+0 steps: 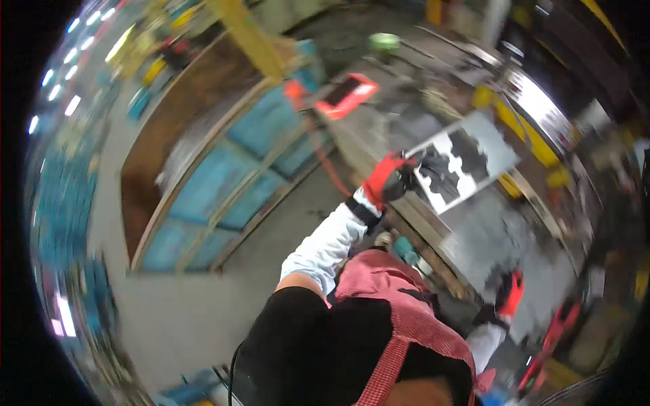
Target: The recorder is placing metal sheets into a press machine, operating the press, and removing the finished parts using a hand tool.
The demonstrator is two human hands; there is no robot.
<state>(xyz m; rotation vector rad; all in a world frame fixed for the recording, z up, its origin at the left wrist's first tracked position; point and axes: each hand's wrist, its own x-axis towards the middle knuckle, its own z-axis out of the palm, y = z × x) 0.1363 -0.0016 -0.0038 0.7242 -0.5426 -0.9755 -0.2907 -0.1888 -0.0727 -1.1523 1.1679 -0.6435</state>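
My left hand (387, 181), in a red and black glove, is at the near left edge of a flat, shiny rectangular sheet (450, 193). Its fingers look closed on that edge, though blur softens them. Dark, irregular patches cover part of the sheet's pale face. My right hand (512, 296), gloved in the same colours, is lower and to the right, over a grey metal surface (484, 237). It is apart from the sheet, and motion smears its dark fingers, so their pose is unclear.
A large bin with blue panels (230, 176) stands to the left. On the bench's far part lie a red-orange case (347, 95) and a green round container (384, 42). Yellow machine parts (531, 128) run along the right. A yellow post (247, 37) rises beyond the bin.
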